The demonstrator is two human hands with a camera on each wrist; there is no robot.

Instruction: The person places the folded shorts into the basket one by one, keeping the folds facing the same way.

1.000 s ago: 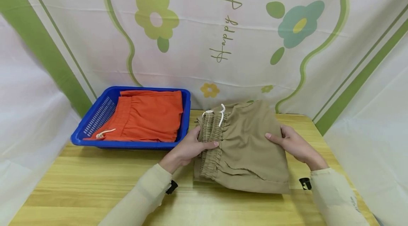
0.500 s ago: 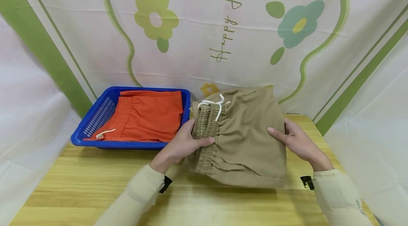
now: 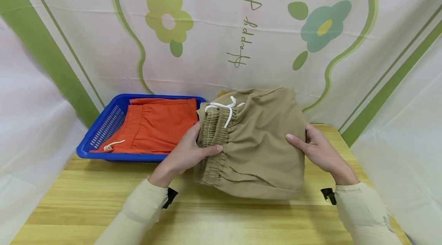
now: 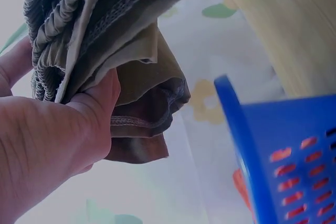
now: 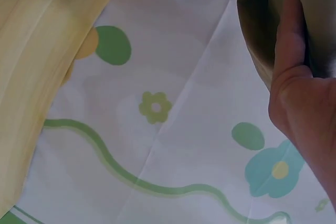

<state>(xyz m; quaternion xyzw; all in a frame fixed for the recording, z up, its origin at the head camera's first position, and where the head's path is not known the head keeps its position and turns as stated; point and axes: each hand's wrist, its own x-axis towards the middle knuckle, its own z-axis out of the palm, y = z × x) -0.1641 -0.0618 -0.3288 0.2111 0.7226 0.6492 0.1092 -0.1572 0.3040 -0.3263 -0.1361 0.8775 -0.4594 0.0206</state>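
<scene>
Khaki shorts [image 3: 262, 145], folded, with a gathered elastic waistband and a white drawstring [image 3: 226, 107], are held up above the table between both hands. At the waistband side my left hand [image 3: 184, 151] grips them, thumb on the front and fingers out of sight behind. My right hand [image 3: 321, 151] pinches the opposite edge, thumb in front. In the left wrist view the left hand [image 4: 58, 135] clasps the layered folds of the shorts [image 4: 131, 40]. In the right wrist view the fingers of the right hand [image 5: 304, 103] go in behind the cloth.
To the left a blue plastic basket [image 3: 103, 122] with slotted sides stands on the wooden table [image 3: 86, 199]. Folded orange shorts [image 3: 162, 126] lie inside it. A white curtain [image 3: 207, 57] with printed flowers hangs behind the table.
Both hands have raised the khaki shorts and carried them left, toward the basket. Their waistband corner now overlaps the basket's right rim in the head view. The basket and orange shorts have stayed put.
</scene>
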